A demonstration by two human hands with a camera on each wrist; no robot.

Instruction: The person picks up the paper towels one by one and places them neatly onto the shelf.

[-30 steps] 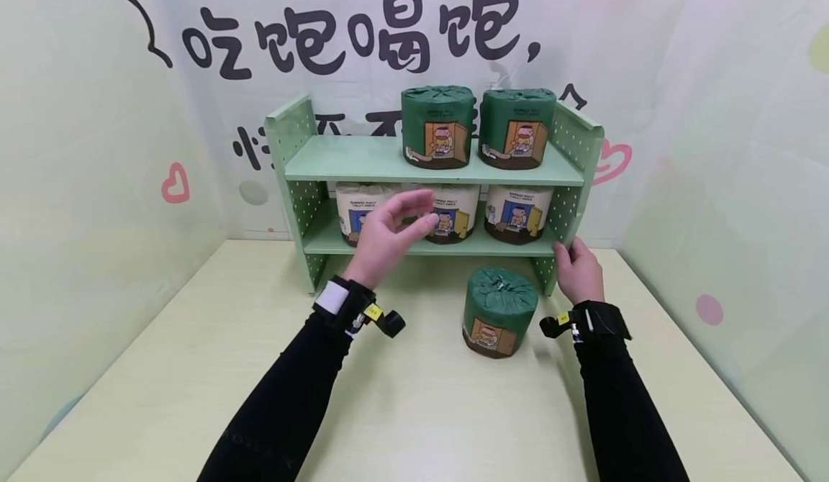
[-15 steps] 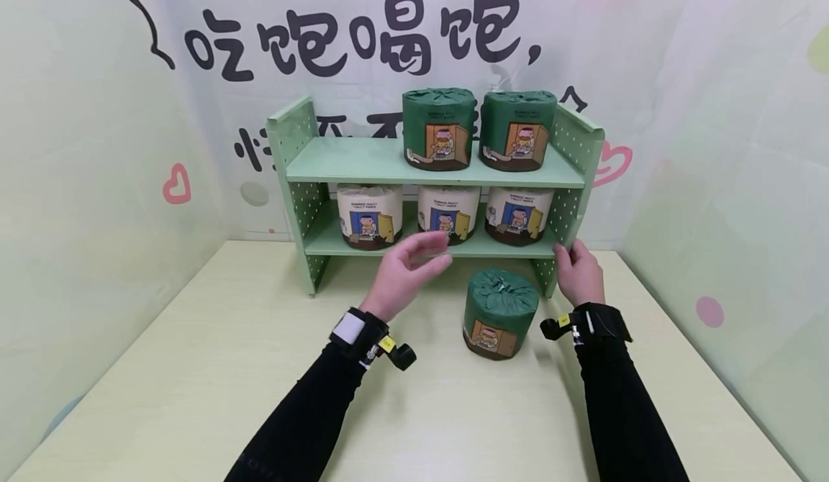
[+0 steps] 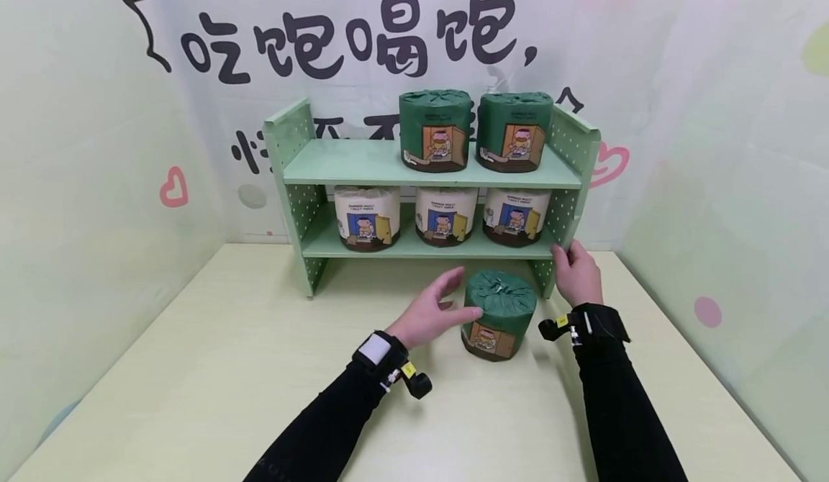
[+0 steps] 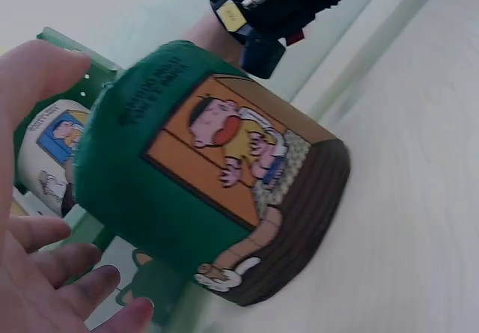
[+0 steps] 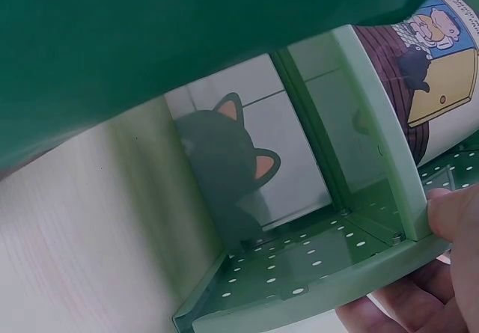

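A green-wrapped toilet paper roll (image 3: 508,309) stands upright on the table in front of the shelf. My left hand (image 3: 427,318) is just left of it, fingers spread and thumb apart, the thumb tip overlapping the roll's edge in the head view. From the left wrist, the green wrapper (image 4: 135,168) appears beyond the parted thumb and fingers. My right hand (image 3: 578,275) grips the lower right side panel of the mint-green shelf (image 3: 414,250), thumb at the front edge and fingers (image 5: 408,303) round the outside.
On the upper board stand two green toilet paper rolls (image 3: 435,119), towards the right. Three white rolls (image 3: 368,200) sit on the lower board. Bare table (image 3: 194,367) extends to the left, and printed walls (image 3: 725,180) enclose the sides and back.
My left hand has come down and rightwards from in front of the lower board to beside the green roll on the table. The right hand keeps its grip on the shelf.
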